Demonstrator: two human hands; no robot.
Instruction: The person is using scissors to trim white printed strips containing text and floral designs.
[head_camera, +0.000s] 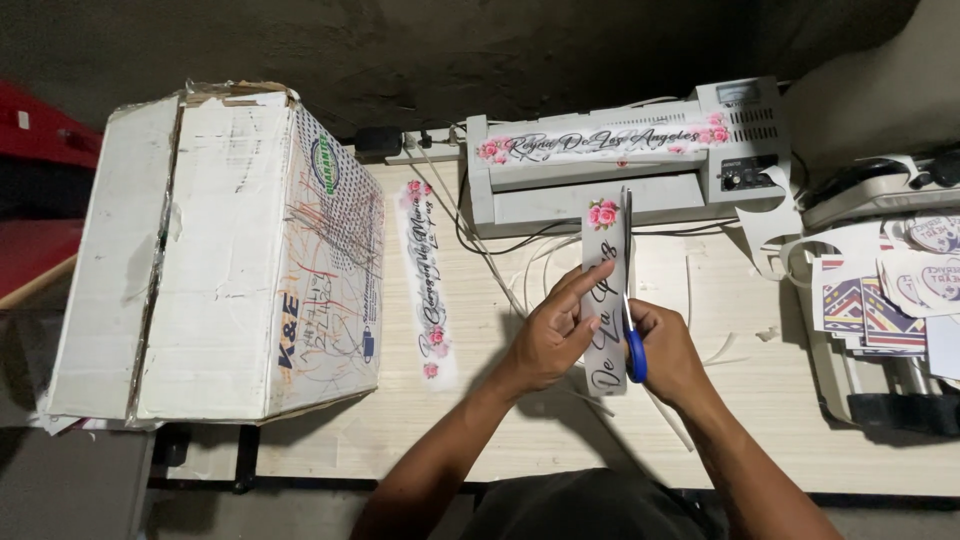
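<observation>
My left hand (553, 333) holds a long laminated strip (603, 255) with cursive lettering and a pink flower at its far end, fingers laid flat on it. My right hand (668, 350) grips blue-handled scissors (630, 300), whose blades run along the strip's right edge, pointing away from me. Both hands are over the pale wooden table (760, 400).
A grey laminator (560, 195) stands at the back with another flowered strip (600, 143) on top. A third strip (425, 280) lies left of my hands. A big white cardboard box (200, 260) fills the left. Printed stickers (880, 300) and a machine sit right. Thin offcuts (690, 290) litter the table.
</observation>
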